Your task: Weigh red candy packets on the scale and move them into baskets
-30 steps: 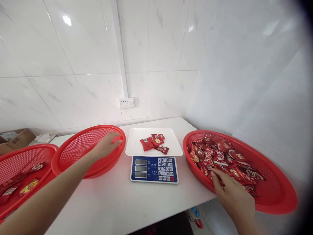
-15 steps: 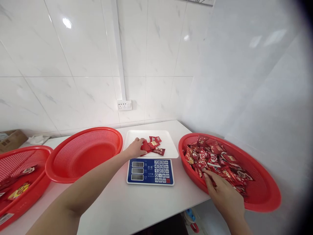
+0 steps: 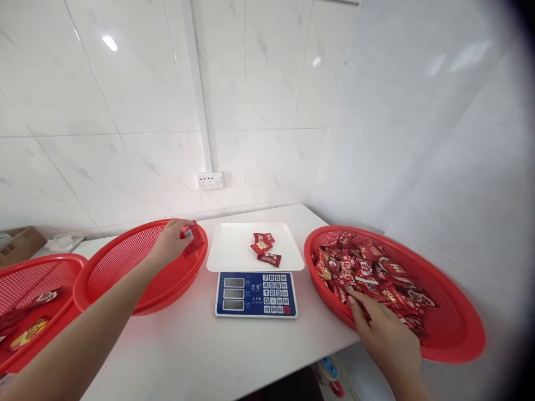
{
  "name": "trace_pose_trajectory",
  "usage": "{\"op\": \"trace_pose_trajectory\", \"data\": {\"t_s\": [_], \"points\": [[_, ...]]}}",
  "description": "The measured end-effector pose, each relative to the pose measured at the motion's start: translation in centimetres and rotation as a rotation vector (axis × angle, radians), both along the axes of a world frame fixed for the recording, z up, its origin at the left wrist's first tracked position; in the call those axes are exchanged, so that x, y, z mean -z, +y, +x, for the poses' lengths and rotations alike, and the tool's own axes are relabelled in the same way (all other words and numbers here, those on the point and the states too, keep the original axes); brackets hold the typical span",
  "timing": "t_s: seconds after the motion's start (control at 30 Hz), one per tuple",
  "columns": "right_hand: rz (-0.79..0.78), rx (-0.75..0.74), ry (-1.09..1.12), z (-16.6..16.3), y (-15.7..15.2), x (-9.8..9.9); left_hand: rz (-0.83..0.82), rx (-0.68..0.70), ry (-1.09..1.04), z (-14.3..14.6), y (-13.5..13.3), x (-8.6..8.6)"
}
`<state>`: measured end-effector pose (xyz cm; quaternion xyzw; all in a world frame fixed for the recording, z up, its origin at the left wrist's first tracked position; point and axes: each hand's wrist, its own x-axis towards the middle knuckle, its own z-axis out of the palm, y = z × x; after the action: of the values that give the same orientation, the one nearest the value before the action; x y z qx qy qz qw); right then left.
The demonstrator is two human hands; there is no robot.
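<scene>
I see the right hand [image 3: 385, 329] at two o'clock against heaped packets [image 3: 368, 273], its grip unclear; beyond, at eleven, the left hand [image 3: 169, 243] pinches a red packet [image 3: 196, 238] over a basket [image 3: 117, 262]; small packets [image 3: 262, 246] lie on the tray [image 3: 229, 248] at twelve.

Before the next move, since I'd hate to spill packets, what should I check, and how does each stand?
1. Left hand gripping a red packet: ok.
2. That packet off the white tray, near the middle basket's right rim: ok.
3. Other packets lying clear of the tray's edges: ok.
4. Right hand at the right basket's heap: ok.
5. Right hand gripping something: cannot tell.
</scene>
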<state>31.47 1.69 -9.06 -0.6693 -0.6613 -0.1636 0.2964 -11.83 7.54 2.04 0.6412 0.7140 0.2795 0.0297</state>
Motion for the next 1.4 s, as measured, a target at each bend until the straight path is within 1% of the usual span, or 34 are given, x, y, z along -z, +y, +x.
{"op": "trace_pose_trajectory", "data": {"t_s": [0.07,0.1,0.17,0.23,0.33,0.4,0.47,0.57,0.7,0.8,0.9,1.03,1.1,1.13,1.17,1.23,1.3,1.4], "points": [[0.004,-0.007,-0.002,0.0,0.0,0.0,0.002,-0.029,0.031,-0.9,-0.2,-0.1],[0.006,-0.007,-0.006,0.0,0.1,0.1,0.0,-0.017,0.043,-0.8,-0.1,0.1],[0.006,-0.001,-0.012,0.1,0.1,0.2,-0.019,0.058,0.056,0.5,0.5,0.8],[0.011,-0.004,-0.02,0.1,0.1,0.3,-0.045,0.177,0.054,3.2,1.5,1.9],[0.024,-0.012,-0.039,0.3,0.1,0.5,-0.072,0.388,0.052,8.4,3.3,3.8],[0.018,-0.028,-0.053,0.3,0.2,0.5,-0.094,0.495,0.048,11.5,4.5,4.8],[0.019,-0.042,-0.058,0.4,0.1,0.4,-0.114,0.537,0.04,13.8,5.5,5.7],[0.028,-0.055,-0.065,0.4,0.1,0.4,-0.121,0.526,0.02,15.4,6.6,6.4],[0.041,-0.061,-0.075,0.4,0.0,0.5,-0.103,0.457,-0.043,15.1,7.2,6.5],[0.075,-0.072,-0.082,0.5,0.1,0.6,-0.074,0.385,-0.099,13.6,6.6,5.6],[0.059,-0.069,-0.085,0.6,0.2,0.7,-0.011,0.296,-0.119,10.8,5.0,3.7],[0.07,-0.08,-0.092,0.8,0.2,0.9,0.058,0.147,-0.064,5.7,2.2,1.1],[0.081,-0.075,-0.103,0.8,0.2,1.1,0.057,0.096,-0.011,3.8,1.1,0.7],[0.085,-0.067,-0.107,0.8,0.2,1.1,0.052,0.087,0.017,3.4,0.7,0.7],[0.092,-0.061,-0.108,0.7,0.3,1.2,0.043,0.093,0.044,3.3,0.4,0.9],[0.116,-0.061,-0.105,0.7,0.3,1.3,0.018,0.154,0.088,4.3,0.2,1.7],[0.127,-0.065,-0.103,0.6,0.4,1.2,-0.013,0.271,0.118,6.6,0.5,2.6],[0.114,-0.066,-0.098,0.6,0.4,1.1,-0.054,0.465,0.153,11.2,1.6,3.9]]}}
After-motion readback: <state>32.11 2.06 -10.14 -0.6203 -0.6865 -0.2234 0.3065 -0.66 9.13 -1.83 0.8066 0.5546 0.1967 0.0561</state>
